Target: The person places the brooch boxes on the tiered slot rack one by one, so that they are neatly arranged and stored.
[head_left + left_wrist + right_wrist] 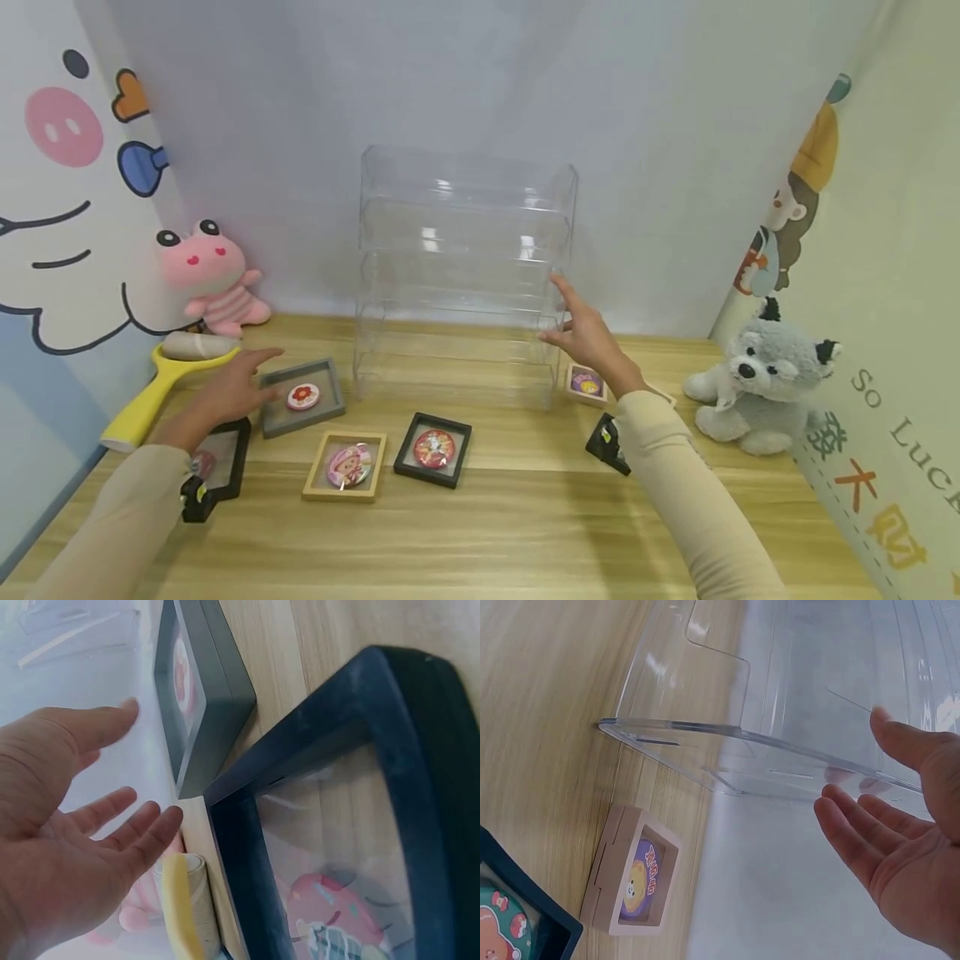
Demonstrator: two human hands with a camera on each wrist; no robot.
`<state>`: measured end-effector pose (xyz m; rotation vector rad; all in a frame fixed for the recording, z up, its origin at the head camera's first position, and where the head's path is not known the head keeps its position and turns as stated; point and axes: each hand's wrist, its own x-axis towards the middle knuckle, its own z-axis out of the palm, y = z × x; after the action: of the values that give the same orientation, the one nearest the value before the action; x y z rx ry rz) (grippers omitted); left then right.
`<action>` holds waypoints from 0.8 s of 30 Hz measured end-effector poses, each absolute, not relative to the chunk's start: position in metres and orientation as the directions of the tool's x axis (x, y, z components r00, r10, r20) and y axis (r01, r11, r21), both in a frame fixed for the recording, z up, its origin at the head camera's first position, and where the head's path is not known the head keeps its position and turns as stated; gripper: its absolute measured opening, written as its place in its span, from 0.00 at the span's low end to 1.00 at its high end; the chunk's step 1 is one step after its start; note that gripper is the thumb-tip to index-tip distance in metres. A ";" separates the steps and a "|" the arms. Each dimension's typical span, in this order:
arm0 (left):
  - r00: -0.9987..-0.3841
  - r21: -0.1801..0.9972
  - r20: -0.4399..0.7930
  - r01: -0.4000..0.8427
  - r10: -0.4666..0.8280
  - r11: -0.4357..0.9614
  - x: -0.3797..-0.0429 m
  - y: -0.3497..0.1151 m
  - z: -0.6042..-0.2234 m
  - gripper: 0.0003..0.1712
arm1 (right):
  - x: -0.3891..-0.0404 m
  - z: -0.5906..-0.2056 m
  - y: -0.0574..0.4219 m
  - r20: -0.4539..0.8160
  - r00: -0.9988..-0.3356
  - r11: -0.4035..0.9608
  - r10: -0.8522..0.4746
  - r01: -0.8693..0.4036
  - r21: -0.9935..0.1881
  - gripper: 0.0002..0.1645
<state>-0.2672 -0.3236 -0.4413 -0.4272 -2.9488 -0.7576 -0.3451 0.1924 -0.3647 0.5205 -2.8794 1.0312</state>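
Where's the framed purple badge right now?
In the head view, the framed purple badge sits right of centre, beside the clear rack at its lower right, below the right hand.

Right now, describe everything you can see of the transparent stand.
The transparent stand is colourless and glossy, like acrylic, with reflections on its shelves. The shelves rise in tiers between two thin side panels. It stands upright on the wood-grain tabletop, before a pale backdrop. The right hand is close by its right side panel; whether it touches, I cannot tell.
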 end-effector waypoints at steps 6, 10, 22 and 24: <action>-0.963 0.456 0.089 0.267 0.255 0.849 -0.275 -0.331 -0.451 0.34 | -0.345 -0.365 0.191 0.140 -0.946 0.724 -0.291 -0.313 -0.615 0.58; -0.970 0.524 0.009 0.211 0.242 0.825 -0.278 -0.335 -0.451 0.35 | -0.344 -0.365 0.191 0.140 -0.949 0.721 -0.283 -0.307 -0.622 0.58; -0.942 0.531 -0.242 0.071 0.231 0.844 -0.286 -0.337 -0.435 0.40 | -0.343 -0.363 0.191 0.128 -0.952 0.706 -0.277 -0.292 -0.645 0.58; -0.930 0.537 -0.294 0.031 0.222 0.843 -0.288 -0.337 -0.434 0.41 | -0.344 -0.365 0.190 0.128 -0.952 0.701 -0.277 -0.291 -0.651 0.58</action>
<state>-0.2883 -0.3374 -0.4341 -0.2378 -3.3488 -0.9646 -0.3438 0.1903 -0.3646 0.4807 -2.8779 1.1075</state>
